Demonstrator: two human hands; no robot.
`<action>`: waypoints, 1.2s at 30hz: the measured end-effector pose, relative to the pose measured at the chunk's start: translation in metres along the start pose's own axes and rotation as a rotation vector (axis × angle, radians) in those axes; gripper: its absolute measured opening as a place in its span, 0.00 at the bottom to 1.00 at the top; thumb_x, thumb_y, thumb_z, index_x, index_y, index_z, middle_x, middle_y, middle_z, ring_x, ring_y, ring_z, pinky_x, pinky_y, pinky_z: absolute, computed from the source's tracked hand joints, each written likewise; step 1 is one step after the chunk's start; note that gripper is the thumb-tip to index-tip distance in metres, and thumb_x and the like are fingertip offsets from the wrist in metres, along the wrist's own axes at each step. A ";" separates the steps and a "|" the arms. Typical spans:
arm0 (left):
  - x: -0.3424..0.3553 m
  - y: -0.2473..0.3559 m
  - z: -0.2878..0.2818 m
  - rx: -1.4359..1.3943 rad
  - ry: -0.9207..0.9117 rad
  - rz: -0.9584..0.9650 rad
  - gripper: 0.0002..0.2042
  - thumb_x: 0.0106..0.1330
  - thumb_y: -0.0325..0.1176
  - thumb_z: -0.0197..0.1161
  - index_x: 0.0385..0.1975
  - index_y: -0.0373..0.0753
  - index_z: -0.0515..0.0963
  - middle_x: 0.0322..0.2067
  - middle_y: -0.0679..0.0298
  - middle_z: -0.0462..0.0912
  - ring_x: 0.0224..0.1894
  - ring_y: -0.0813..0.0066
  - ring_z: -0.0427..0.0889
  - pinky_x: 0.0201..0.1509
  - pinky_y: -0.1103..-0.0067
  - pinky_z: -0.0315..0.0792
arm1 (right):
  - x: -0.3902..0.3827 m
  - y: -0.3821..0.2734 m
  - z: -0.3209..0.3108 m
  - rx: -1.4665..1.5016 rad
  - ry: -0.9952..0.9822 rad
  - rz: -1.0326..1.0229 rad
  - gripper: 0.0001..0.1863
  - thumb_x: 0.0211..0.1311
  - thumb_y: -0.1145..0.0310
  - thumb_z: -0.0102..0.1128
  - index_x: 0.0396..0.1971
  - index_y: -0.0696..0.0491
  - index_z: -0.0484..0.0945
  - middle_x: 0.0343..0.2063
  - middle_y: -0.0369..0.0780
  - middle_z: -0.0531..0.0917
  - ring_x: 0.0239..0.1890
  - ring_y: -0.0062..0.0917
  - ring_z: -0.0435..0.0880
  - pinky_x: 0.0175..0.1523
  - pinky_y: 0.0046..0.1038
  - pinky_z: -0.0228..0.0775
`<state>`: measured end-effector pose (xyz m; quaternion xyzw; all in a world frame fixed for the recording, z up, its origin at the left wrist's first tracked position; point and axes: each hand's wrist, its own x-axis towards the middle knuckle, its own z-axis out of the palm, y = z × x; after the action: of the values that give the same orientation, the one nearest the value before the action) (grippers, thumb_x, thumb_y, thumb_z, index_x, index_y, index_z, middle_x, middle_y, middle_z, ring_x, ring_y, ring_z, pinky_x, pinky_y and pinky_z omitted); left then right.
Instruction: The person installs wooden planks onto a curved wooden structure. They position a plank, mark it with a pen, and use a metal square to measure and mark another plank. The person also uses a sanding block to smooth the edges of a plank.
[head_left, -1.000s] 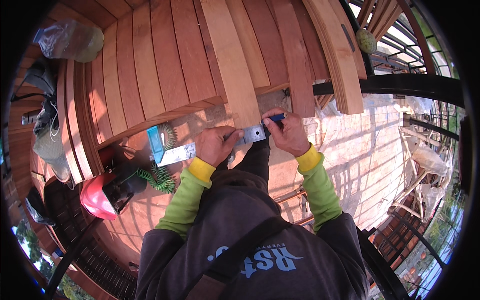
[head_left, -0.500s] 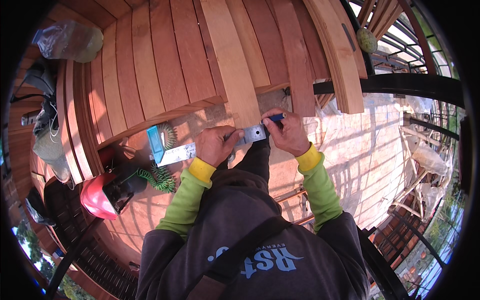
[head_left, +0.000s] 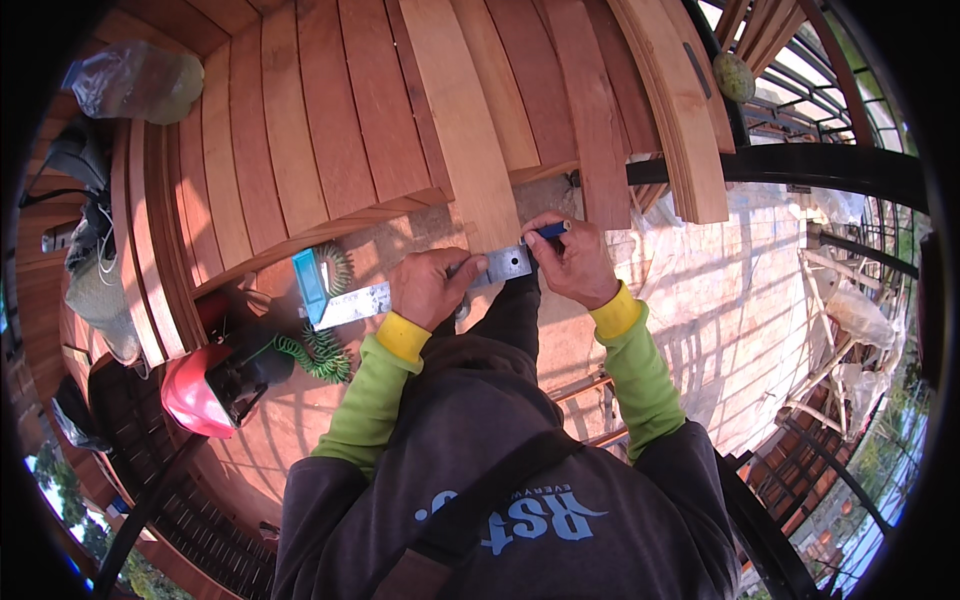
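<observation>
My left hand (head_left: 432,288) is closed on a try square, thumb on top of its metal blade (head_left: 508,263). The square's teal stock (head_left: 311,285) sticks out to the left of that hand. The blade lies across the near end of a light brown wooden board (head_left: 478,170), which juts out past the deck toward me. Between the fingers of my right hand (head_left: 577,268) is a dark blue pencil (head_left: 547,231). Its tip is close to the board's right edge, beside the blade; whether it touches the wood I cannot tell.
Reddish planks (head_left: 300,140) form the raised deck ahead. Stacked boards (head_left: 675,130) overhang its right side. A plastic jug (head_left: 140,82) stands far left. Below the deck are a green coiled hose (head_left: 322,355) and a red machine (head_left: 198,392). A black metal rail (head_left: 780,166) runs to the right.
Both hands, the square and the pencil stay almost where they were. The view has shifted very slightly.
</observation>
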<state>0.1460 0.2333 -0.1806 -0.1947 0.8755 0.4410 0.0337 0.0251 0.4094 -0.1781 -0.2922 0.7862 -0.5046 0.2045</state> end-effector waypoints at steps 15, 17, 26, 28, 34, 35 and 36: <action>0.001 0.001 0.001 0.025 0.002 0.003 0.13 0.57 0.45 0.65 0.28 0.41 0.84 0.20 0.57 0.81 0.21 0.65 0.81 0.26 0.75 0.71 | 0.003 -0.008 0.000 -0.023 0.032 -0.014 0.03 0.56 0.76 0.57 0.27 0.60 0.76 0.14 0.42 0.73 0.15 0.22 0.72 0.20 0.23 0.62; 0.001 0.000 0.001 0.021 0.000 0.005 0.13 0.57 0.45 0.65 0.28 0.41 0.84 0.20 0.57 0.81 0.21 0.65 0.81 0.26 0.75 0.71 | 0.003 -0.010 -0.001 -0.043 0.021 -0.017 0.03 0.56 0.76 0.57 0.27 0.60 0.76 0.14 0.43 0.74 0.15 0.23 0.73 0.21 0.24 0.62; 0.001 0.001 0.000 0.014 0.006 0.017 0.13 0.57 0.45 0.66 0.29 0.41 0.84 0.20 0.57 0.81 0.21 0.65 0.81 0.26 0.76 0.71 | 0.004 -0.005 0.001 -0.095 0.039 -0.063 0.04 0.55 0.75 0.58 0.27 0.60 0.76 0.15 0.45 0.75 0.15 0.29 0.76 0.21 0.26 0.64; 0.001 0.000 0.001 0.020 0.006 0.012 0.13 0.57 0.44 0.66 0.29 0.41 0.84 0.20 0.57 0.81 0.21 0.65 0.81 0.26 0.76 0.71 | 0.003 -0.005 0.001 -0.083 0.027 -0.037 0.04 0.55 0.75 0.58 0.27 0.60 0.76 0.15 0.46 0.75 0.16 0.31 0.77 0.21 0.27 0.64; 0.001 -0.001 0.002 0.006 0.005 0.014 0.12 0.57 0.44 0.66 0.28 0.41 0.84 0.20 0.57 0.81 0.20 0.66 0.80 0.25 0.76 0.71 | 0.003 0.000 0.005 -0.058 0.057 -0.044 0.04 0.55 0.75 0.58 0.28 0.60 0.76 0.14 0.45 0.74 0.15 0.28 0.76 0.21 0.26 0.64; 0.001 -0.001 0.001 0.002 -0.003 0.004 0.12 0.57 0.45 0.65 0.28 0.42 0.84 0.19 0.57 0.80 0.21 0.64 0.80 0.26 0.74 0.71 | 0.002 0.003 0.006 -0.031 0.054 -0.020 0.04 0.55 0.75 0.58 0.28 0.60 0.76 0.14 0.45 0.74 0.15 0.28 0.76 0.21 0.26 0.64; 0.001 0.000 0.001 -0.002 -0.011 -0.006 0.12 0.58 0.45 0.64 0.28 0.43 0.84 0.19 0.58 0.80 0.22 0.63 0.80 0.27 0.72 0.71 | 0.002 0.004 0.007 -0.005 0.051 0.005 0.04 0.55 0.75 0.58 0.28 0.60 0.76 0.14 0.45 0.74 0.15 0.28 0.75 0.21 0.26 0.63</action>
<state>0.1449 0.2337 -0.1808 -0.1949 0.8742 0.4430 0.0396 0.0269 0.4047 -0.1847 -0.2777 0.7932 -0.5096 0.1847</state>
